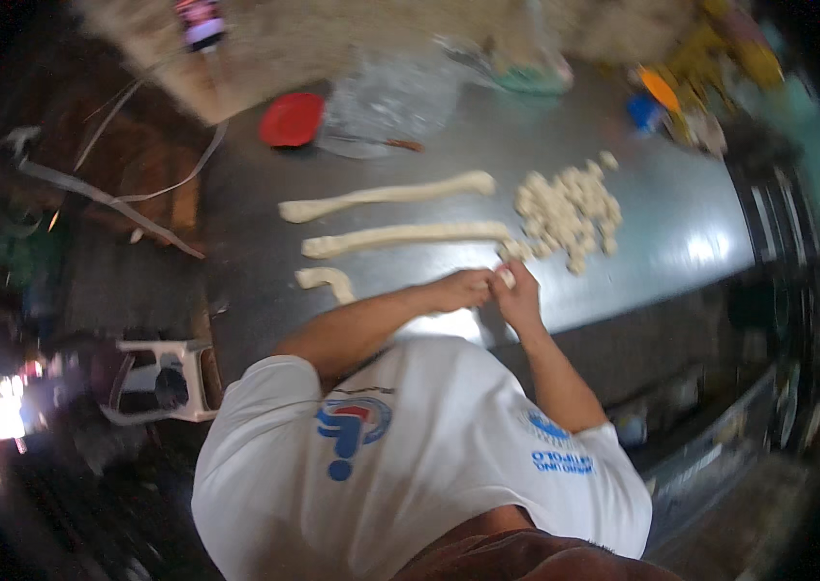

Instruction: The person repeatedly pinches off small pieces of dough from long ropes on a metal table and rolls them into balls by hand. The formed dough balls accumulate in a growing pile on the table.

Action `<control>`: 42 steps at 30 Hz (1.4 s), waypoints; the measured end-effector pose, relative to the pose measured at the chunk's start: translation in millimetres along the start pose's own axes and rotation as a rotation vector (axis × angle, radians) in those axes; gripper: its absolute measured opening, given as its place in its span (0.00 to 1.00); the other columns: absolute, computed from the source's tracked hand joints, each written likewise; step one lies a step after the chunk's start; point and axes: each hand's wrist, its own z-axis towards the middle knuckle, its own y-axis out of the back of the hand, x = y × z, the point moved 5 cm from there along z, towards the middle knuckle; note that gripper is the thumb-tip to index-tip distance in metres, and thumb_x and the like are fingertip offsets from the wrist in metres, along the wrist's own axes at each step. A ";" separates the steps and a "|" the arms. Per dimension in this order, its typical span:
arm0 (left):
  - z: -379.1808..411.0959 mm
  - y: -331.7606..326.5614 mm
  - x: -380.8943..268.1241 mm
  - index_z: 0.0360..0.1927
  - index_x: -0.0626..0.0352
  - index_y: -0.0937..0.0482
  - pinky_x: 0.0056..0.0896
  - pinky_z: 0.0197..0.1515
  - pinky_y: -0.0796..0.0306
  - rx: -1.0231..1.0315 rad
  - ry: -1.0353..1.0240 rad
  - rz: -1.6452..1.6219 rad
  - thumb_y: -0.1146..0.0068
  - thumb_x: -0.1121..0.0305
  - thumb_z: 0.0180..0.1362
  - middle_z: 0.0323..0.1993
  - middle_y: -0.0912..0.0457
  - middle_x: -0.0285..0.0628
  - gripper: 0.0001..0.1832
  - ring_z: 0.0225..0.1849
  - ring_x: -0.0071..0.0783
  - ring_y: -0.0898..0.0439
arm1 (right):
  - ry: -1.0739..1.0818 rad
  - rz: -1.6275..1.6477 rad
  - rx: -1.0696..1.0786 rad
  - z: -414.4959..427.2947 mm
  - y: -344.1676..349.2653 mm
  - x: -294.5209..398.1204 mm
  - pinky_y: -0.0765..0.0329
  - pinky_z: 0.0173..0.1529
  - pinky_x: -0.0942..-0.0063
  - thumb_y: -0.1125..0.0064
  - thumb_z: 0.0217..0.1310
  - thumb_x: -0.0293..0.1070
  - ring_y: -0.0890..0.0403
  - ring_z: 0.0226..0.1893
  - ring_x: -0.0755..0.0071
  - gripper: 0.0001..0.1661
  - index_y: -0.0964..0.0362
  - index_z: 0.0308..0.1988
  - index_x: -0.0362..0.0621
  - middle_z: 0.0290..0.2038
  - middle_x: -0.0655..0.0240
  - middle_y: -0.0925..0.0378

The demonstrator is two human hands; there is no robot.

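Note:
My left hand (459, 290) is closed around the end of a dough rope (326, 277), whose bent tail shows left of my forearm; the forearm hides its middle. Right against it, my right hand (519, 298) pinches a pale bit of dough (506, 277) between thumb and fingers. Two more dough ropes lie crosswise beyond my hands, a far one (388, 194) and a nearer one (402, 236). Past my right hand, a loose heap of small dough pieces (566, 207) is spread, a few of them reaching the nearer rope's right end.
The metal-topped table (250, 240) carries a red plate or lid (292, 120), a clear plastic bag (395, 98) and a brown-handled knife (404, 145) along its far side. Blurred orange (658, 88) and blue items (644, 114) sit far right. A white plastic stool (195, 378) stands left.

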 end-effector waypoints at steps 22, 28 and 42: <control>-28.4 29.9 -21.1 0.64 0.61 0.34 0.43 0.56 0.31 -0.255 0.072 0.638 0.44 0.73 0.51 0.50 0.27 0.55 0.33 0.53 0.50 0.26 | 0.317 -0.539 -0.347 45.0 52.4 -9.8 0.23 0.41 0.61 0.24 0.46 0.41 0.19 0.36 0.56 0.26 0.26 0.42 0.39 0.36 0.55 0.20; -38.4 4.2 -64.2 0.75 0.59 0.56 0.44 0.54 0.27 -0.262 -0.109 0.530 0.42 0.74 0.52 0.51 0.22 0.61 0.49 0.50 0.56 0.20 | -0.477 0.115 0.568 21.2 -27.1 -23.8 0.22 0.26 0.76 0.33 0.53 0.42 0.18 0.28 0.70 0.29 0.28 0.53 0.43 0.34 0.65 0.20; -17.6 -1.4 -59.3 0.35 0.60 0.27 0.35 0.36 0.29 -0.037 0.068 0.245 0.51 0.63 0.62 0.27 0.24 0.41 0.10 0.29 0.32 0.24 | 0.124 0.046 -0.099 5.0 -0.1 19.5 0.23 0.31 0.69 0.39 0.60 0.34 0.18 0.24 0.66 0.08 0.27 0.36 0.42 0.24 0.60 0.20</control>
